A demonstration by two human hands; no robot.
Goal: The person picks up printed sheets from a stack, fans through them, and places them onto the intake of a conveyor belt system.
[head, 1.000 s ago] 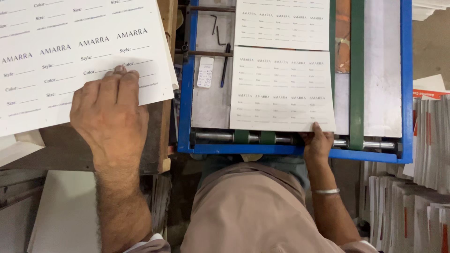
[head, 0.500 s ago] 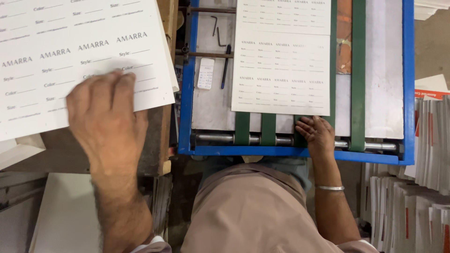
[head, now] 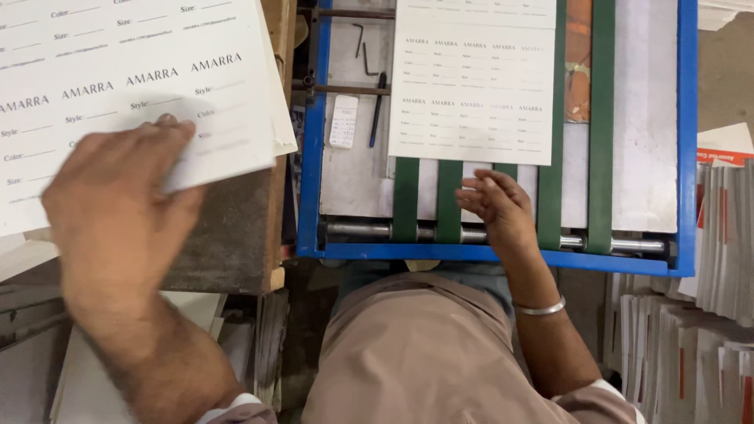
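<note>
Head view: left hand [head: 118, 204] flat on label-sheet stack [head: 118, 86], open right hand [head: 496, 206] just below belt sheet [head: 471, 86].

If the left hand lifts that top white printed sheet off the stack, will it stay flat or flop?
Probably flops: the top white printed sheet looks thin, its corner already curling under the left hand. Likely light, and it may slide easily over the paper stack beneath.

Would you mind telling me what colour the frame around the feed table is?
The frame is blue, seen in the head view.
</note>
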